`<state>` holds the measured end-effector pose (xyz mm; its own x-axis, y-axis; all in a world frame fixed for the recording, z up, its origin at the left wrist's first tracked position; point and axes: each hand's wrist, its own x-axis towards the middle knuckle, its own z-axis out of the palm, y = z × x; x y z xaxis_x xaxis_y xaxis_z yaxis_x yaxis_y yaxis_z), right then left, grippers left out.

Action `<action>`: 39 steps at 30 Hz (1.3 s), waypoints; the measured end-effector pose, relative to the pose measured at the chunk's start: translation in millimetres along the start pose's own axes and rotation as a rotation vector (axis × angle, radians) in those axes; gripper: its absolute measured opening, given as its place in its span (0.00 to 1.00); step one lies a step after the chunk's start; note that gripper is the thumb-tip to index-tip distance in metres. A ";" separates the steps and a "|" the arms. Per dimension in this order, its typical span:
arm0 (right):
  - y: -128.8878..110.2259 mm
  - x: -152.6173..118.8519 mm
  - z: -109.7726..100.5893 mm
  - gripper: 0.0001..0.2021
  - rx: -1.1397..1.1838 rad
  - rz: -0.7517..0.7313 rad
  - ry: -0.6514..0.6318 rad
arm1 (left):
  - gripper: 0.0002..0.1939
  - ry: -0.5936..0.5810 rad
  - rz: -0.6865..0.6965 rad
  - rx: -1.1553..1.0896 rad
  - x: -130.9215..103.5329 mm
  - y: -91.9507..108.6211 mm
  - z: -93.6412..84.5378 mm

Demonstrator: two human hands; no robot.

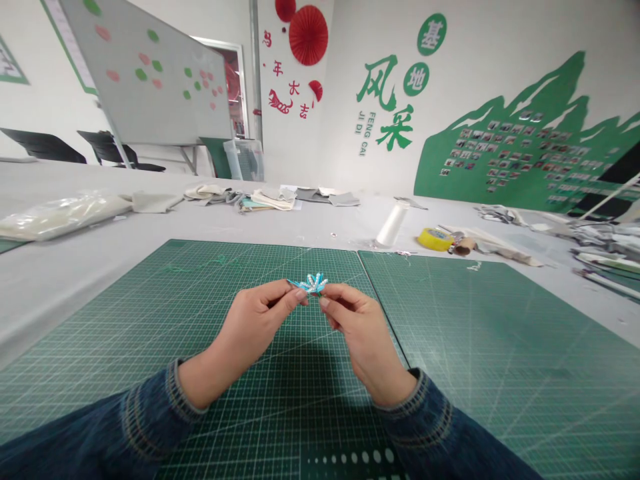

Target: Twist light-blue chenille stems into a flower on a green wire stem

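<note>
Between my two hands is a small blue flower-shaped ornament [314, 283] with rows of white beads along its petals. My left hand [255, 317] pinches its left side between thumb and forefinger. On the opposite side, the thumb and fingers of my right hand [357, 327] are closed on its right edge. The ornament is held up above the green cutting mat [200, 333], and my fingertips cover its lower part. A bit of red shows beneath the petals.
A second cutting mat [500, 333] adjoins on the right. Behind the mats stand a white thread cone [393, 225] and a yellow tape roll [435, 239]. Fabric pieces [273, 199] lie farther back, with a plastic-wrapped bundle [65, 215] at left and more cloth [610, 237] at right.
</note>
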<state>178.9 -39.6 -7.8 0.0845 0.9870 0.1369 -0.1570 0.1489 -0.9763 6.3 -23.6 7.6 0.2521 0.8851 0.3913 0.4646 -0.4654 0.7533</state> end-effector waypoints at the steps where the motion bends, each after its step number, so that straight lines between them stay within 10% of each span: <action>1: -0.2 0.2 0.0 0.05 -0.022 -0.013 -0.009 | 0.18 -0.006 0.006 0.017 -0.1 0.1 -1.0; 9: -2.9 0.8 0.6 0.06 0.163 0.085 0.016 | 0.12 -0.065 0.059 0.120 -0.7 -3.3 0.0; 14: -3.3 0.7 -0.5 0.06 0.181 0.085 0.055 | 0.10 0.016 0.372 0.310 -6.1 -6.3 6.5; 24: -3.1 -4.7 -3.4 0.08 -0.705 -0.470 0.105 | 0.08 0.114 0.815 0.812 -12.6 8.1 -4.9; 31: -1.3 -10.5 -4.1 0.12 -1.044 -0.625 -0.060 | 0.11 0.088 0.792 0.869 -11.2 12.6 -9.5; 39: 1.1 -9.6 -4.5 0.14 -1.075 -0.647 -0.229 | 0.10 -0.051 0.465 0.532 9.4 -5.4 -24.9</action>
<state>182.4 -49.2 -10.9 -0.3409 0.7568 0.5576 0.7305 0.5866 -0.3496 -15.0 -12.6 20.4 0.5583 0.5980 0.5750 0.6474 -0.7474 0.1488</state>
